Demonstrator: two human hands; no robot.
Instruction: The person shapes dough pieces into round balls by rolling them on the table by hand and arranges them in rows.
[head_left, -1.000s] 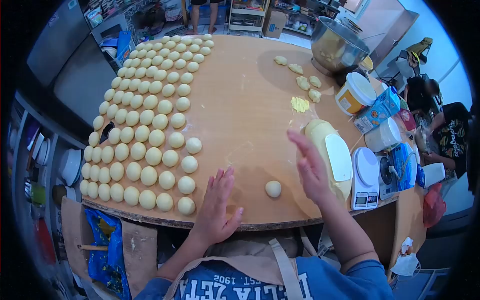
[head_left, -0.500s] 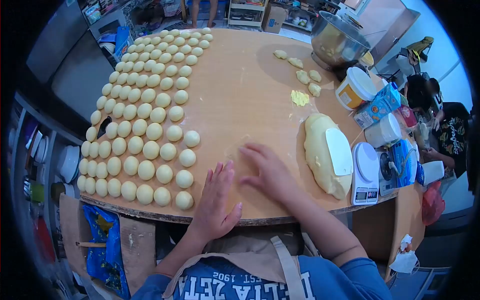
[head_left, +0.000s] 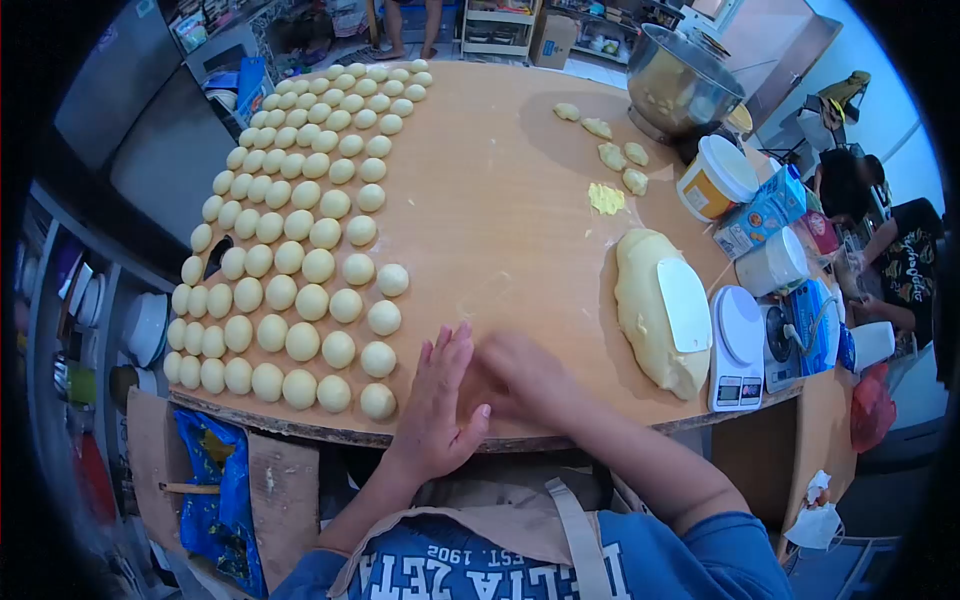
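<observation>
Many pale cream, round dough balls [head_left: 319, 265] stand in rows along the left side of the light-brown wooden tabletop [head_left: 490, 210]. Near its front edge, the bare left hand [head_left: 437, 400] has straight fingers set close together, thumb spread, with hold of nothing visible; the blurred bare right hand [head_left: 522, 375] curls downward just beside it, and whether its fingers hold dough cannot be told. To the right lies a long, pale yellow dough mass [head_left: 640, 310] with a flat white scraper [head_left: 685, 305] on top. Farther back, five irregular dough lumps [head_left: 612, 157] sit near a large silvery metal mixing bowl [head_left: 665, 90], whose inside shows pale patches too unclear to identify. Beside it come a lidded white tub with a yellow band [head_left: 708, 188], a blue printed carton [head_left: 762, 210] and a white cylindrical jar [head_left: 770, 262], their contents hidden. At lower left, an open brown cardboard box [head_left: 283, 500] holds a crumpled blue plastic bag [head_left: 205, 530] with yellowish scraps inside, a light wooden stick [head_left: 190, 488] lying across it
</observation>
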